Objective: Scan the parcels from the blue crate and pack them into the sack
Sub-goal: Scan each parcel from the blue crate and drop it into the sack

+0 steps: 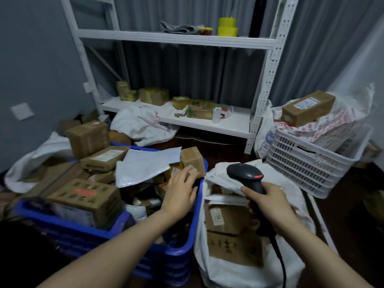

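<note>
The blue crate [116, 229] at lower left is heaped with brown cardboard parcels and a white poly mailer [141, 167]. My left hand [180, 190] reaches into the crate's right side, its fingertips touching a small parcel [192, 171] beside a brown box [192, 159]. My right hand [268, 202] grips a black barcode scanner [245, 175] above the white sack [249, 273]. The sack stands open right of the crate and holds several brown boxes [226, 219].
A white metal shelf rack [176, 38] stands behind, with parcels and a white cup on its low shelf and yellow tape rolls on top. A white slatted crate [307, 165] with bags and a long box sits at right. More sacks and boxes lie at left.
</note>
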